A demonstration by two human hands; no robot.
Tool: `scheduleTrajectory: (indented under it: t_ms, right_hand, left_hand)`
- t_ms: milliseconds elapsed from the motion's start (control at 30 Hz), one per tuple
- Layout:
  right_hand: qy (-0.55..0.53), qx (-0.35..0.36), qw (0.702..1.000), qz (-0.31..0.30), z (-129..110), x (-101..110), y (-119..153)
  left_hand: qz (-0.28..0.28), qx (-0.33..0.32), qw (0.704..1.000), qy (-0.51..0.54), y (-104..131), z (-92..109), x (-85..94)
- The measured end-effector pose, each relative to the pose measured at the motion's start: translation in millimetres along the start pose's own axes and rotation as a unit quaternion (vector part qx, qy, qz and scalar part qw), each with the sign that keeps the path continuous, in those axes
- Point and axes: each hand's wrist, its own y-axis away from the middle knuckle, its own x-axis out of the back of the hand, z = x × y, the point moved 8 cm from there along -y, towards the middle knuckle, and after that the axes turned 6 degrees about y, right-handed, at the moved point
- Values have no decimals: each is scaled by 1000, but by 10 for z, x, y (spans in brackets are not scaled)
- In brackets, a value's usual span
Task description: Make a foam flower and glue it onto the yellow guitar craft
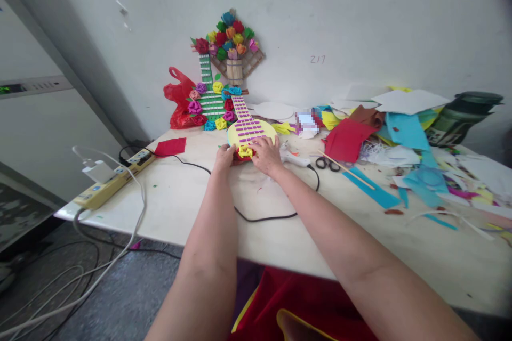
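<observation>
A yellow paper guitar (264, 129) with purple strips leans tilted on the table in front of me. My left hand (224, 157) grips its lower left edge, fingers closed beside a red paper flower (242, 160). Bent over the lower right of the guitar's body is my right hand (265, 154), its fingertips against the face, close to a yellow paper flower (245, 151). That yellow flower sits between both hands at the guitar's bottom. Blue paper flowers (234, 91) top the neck. Whatever my fingers press behind the edge is hidden.
Behind stand a green paper guitar (212, 104) with flowers and a flower basket (234, 70). At right lie a white glue gun (295, 159), scissors (328, 164), a stick (348, 170), paper scraps (352, 136) and a dark bottle (460, 120). A power strip (108, 186) trails cables at left.
</observation>
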Motion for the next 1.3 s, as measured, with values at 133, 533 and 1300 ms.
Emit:
scheduleTrajectory:
  t_ms: [133, 533, 1300]
  right_hand:
    - [10, 23, 1000, 6, -61, 25, 23]
    - [29, 62, 997, 21, -167, 92, 60]
    - [16, 50, 998, 32, -207, 32, -9]
  left_hand:
    - [-8, 8, 1000, -4, 36, 10, -26]
    - [-32, 49, 998, 22, 48, -21, -83]
    - [-26, 38, 998, 31, 24, -34, -81]
